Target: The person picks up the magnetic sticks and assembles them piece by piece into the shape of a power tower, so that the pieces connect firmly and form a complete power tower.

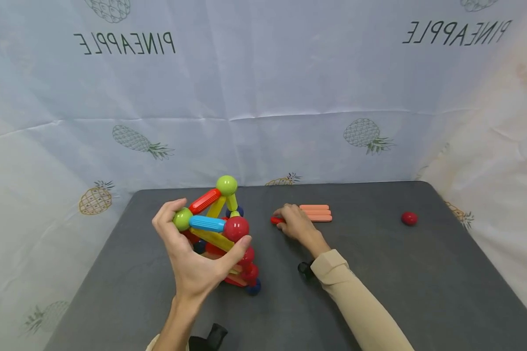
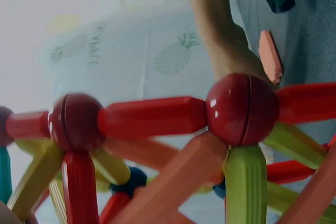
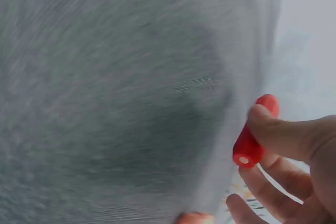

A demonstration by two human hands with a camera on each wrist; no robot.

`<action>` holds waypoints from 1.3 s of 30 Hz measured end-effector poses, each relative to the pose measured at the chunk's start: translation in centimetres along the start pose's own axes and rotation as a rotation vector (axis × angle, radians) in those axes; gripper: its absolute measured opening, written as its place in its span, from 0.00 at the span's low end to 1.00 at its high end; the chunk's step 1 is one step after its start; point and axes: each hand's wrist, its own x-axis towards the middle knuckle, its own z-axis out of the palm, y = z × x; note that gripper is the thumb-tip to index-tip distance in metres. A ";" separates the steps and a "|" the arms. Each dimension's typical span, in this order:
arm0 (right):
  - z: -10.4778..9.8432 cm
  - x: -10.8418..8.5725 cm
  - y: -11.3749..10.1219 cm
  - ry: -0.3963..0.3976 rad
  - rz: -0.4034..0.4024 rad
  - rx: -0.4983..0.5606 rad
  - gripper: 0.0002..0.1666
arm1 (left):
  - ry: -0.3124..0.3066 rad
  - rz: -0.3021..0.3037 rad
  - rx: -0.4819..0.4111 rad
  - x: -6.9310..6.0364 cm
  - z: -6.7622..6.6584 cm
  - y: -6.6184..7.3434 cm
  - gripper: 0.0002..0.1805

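A tall structure of coloured magnetic rods and balls stands on the table, with a blue rod (image 1: 207,223) and a red ball (image 1: 236,228) near its top. My left hand (image 1: 197,263) grips its upper part, fingers at a green ball (image 1: 182,219) and thumb by the red ball. In the left wrist view, red balls (image 2: 242,109) and red rods (image 2: 152,117) fill the foreground. My right hand (image 1: 297,226) pinches a loose red rod (image 3: 249,142) between thumb and fingers, to the right of the structure.
Several orange rods (image 1: 317,216) lie side by side just beyond my right hand. A lone red ball (image 1: 409,218) sits on the dark table (image 1: 377,273) at the right. A pineapple-print cloth (image 1: 263,73) hangs behind the table.
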 end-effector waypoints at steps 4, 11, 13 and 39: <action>-0.9 -0.3 -0.9 0.035 -0.048 0.066 0.18 | -0.073 -0.031 -0.127 0.2 -0.9 -0.6 0.55; -2.7 -1.3 -2.6 0.114 -0.142 0.112 0.19 | -0.103 -0.184 0.043 -2.2 -1.4 -1.3 0.72; -3.1 -1.5 -3.0 0.136 -0.160 0.117 0.19 | -0.099 -0.230 0.123 -3.4 -1.1 -1.7 0.74; -13.0 -6.7 -9.4 0.591 -0.586 0.411 0.21 | -0.466 -0.300 0.117 -3.4 -2.5 -3.0 0.64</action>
